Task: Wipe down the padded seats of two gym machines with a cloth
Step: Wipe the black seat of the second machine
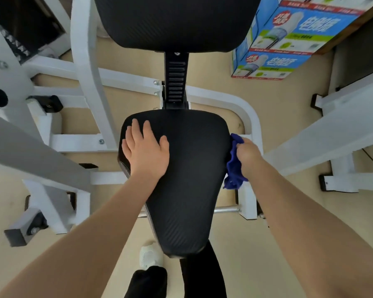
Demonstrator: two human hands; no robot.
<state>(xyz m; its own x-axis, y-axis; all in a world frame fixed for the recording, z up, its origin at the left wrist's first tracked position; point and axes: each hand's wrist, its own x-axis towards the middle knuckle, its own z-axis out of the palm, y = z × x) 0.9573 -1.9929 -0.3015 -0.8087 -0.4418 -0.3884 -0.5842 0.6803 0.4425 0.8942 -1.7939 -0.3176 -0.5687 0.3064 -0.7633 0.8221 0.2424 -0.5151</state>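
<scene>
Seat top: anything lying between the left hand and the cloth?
No. In the head view, only bare black seat lies between the left hand and the cloth.

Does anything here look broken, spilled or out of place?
Nothing stands out. The black seat looks intact, the left hand lies flat on it, and the right hand holds a blue cloth at its right edge.

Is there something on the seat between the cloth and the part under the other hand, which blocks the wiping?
Only the left hand itself, lying flat on the seat. The right hand holds the blue cloth at the seat's right edge; the pad between them is bare.
</scene>
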